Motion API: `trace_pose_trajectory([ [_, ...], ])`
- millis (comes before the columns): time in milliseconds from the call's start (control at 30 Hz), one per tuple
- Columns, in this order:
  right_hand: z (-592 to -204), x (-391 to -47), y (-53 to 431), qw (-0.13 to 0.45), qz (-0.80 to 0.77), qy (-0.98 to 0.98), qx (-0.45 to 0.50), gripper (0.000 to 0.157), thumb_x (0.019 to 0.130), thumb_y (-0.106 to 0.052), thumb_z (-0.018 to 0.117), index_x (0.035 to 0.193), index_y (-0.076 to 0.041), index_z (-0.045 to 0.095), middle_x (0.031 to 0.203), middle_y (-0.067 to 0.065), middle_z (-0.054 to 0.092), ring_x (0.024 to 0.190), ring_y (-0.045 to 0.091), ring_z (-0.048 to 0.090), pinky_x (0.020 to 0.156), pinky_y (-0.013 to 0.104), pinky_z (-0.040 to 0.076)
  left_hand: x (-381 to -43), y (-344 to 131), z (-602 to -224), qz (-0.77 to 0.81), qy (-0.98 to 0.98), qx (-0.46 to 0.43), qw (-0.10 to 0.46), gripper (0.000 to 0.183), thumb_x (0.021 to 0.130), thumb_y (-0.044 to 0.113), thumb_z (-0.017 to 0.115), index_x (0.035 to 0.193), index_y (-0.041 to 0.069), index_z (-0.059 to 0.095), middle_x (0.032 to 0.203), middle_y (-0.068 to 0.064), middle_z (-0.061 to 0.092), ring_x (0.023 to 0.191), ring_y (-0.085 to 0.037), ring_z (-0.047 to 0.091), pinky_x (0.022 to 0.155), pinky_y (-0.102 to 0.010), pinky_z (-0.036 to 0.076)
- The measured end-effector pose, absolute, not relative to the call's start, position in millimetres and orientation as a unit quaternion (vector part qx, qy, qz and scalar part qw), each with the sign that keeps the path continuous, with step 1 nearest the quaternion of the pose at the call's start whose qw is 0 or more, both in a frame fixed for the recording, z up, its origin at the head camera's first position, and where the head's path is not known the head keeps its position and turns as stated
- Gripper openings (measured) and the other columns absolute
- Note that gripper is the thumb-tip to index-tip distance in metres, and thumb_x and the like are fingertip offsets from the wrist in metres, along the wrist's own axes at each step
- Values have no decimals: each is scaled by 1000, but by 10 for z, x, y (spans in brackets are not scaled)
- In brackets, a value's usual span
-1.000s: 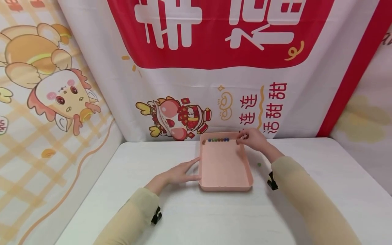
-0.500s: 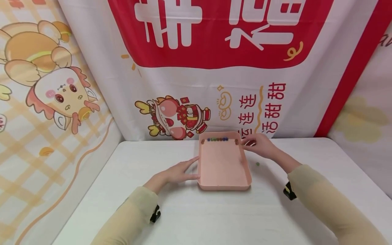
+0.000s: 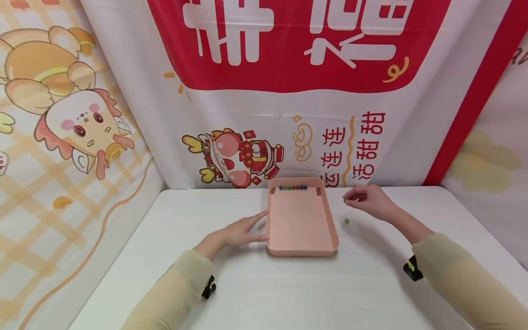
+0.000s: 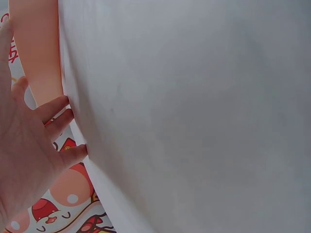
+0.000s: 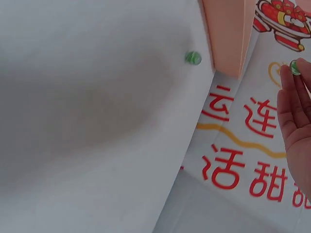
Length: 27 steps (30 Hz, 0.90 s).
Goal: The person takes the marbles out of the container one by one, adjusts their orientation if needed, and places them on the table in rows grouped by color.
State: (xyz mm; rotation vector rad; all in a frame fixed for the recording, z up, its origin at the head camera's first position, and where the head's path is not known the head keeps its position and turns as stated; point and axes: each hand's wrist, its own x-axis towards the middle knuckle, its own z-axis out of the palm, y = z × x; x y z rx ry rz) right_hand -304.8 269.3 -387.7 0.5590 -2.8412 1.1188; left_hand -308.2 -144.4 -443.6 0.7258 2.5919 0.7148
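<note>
A pink tray [image 3: 303,253] lies on the white table. My left hand [image 3: 239,232] touches its left wall, thumb and fingers spread. To the right of the tray, above the table, my right hand [image 3: 371,201] pinches a green glass marble [image 5: 295,67] at its fingertips. Another green marble [image 3: 347,221] lies on the table between the tray and that hand. Along the back of the tray runs a row of blue, green and brown marbles [image 3: 293,187]. Brown marbles sit in its back left corner [image 3: 273,190] and back right corner [image 3: 318,190].
A white cloth wall [image 3: 231,110] with red print rises right behind the table [image 3: 198,293], close to the tray's back edge. A patterned cloth [image 3: 41,183] closes the left side, and another cloth [image 3: 491,160] stands at the right.
My right hand has moved from the tray's back right corner out to the right, leaving brown marbles in that corner. A green marble now shows in its fingertips. My left hand stays at the tray.
</note>
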Motion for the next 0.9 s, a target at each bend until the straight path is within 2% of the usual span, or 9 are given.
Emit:
trace_pose_trajectory([
  [267, -4060, -3022, 2941, 11, 352, -926, 139, 21, 90, -14, 70, 107, -2, 71, 96, 6, 69, 88, 22, 62, 72, 27, 54, -3097, -1461, -4448, 249, 919, 251, 175, 88, 85, 66, 58, 156, 36, 16, 158, -2, 25, 143, -26, 24, 113, -52, 22],
  [533, -4280, -3039, 3034, 5, 363, -920, 144, 20, 88, -11, 72, 104, 1, 71, 95, 6, 69, 85, 19, 62, 72, 25, 53, -3075, -1460, -4434, 245, 921, 250, 172, 87, 86, 65, 59, 156, 36, 16, 158, -2, 25, 143, -26, 24, 113, -52, 22],
  [900, -4466, -3077, 3026, -17, 358, -923, 139, 15, 86, -4, 72, 100, 0, 71, 97, 10, 69, 83, 19, 63, 69, 27, 52, -3050, -1430, -4413, 253, 915, 259, 178, 87, 88, 61, 60, 157, 33, 15, 159, -3, 23, 144, -26, 22, 114, -52, 21],
])
